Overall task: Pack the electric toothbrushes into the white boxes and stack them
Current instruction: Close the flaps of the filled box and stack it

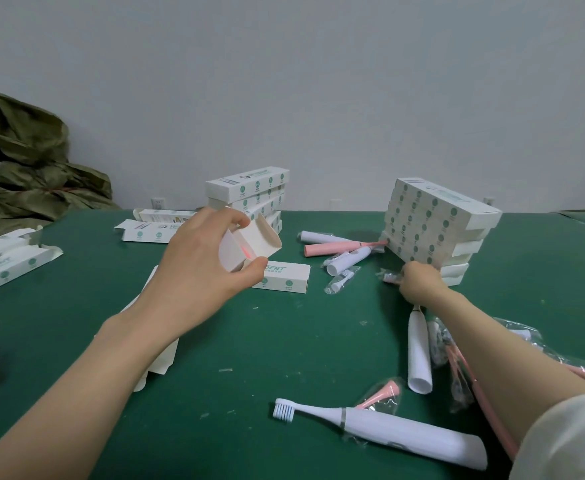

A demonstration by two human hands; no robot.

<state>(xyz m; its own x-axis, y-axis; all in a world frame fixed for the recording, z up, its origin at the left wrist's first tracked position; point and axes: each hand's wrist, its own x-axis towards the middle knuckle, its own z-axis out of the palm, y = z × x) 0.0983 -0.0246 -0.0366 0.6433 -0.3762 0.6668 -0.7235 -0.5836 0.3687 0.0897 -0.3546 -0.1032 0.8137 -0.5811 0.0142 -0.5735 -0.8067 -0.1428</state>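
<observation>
Left hand (201, 268) grips an open white box (249, 245) by its side walls, thumb underneath and fingers over the top, lifted off the green table (284, 341). The box mouth faces right and a bit toward the camera, flap open. Something pink shows inside, probably a toothbrush handle (too dim to be sure).

Right hand (419, 284) is down on the table at the foot of the right stack (436, 226), fingers curled round a bagged brush head (389, 276) whose end pokes out on the left of the fist.

Key relation: the brush head lies to the right of the box mouth, lower, and well apart. The box's long axis runs roughly left-right, so the opening already points toward the right hand, which is the nearer one. The next move likely needs the brush head lifted leftward and lined up end-on with the opening.

The left stack (249, 192) stands behind the box.
</observation>
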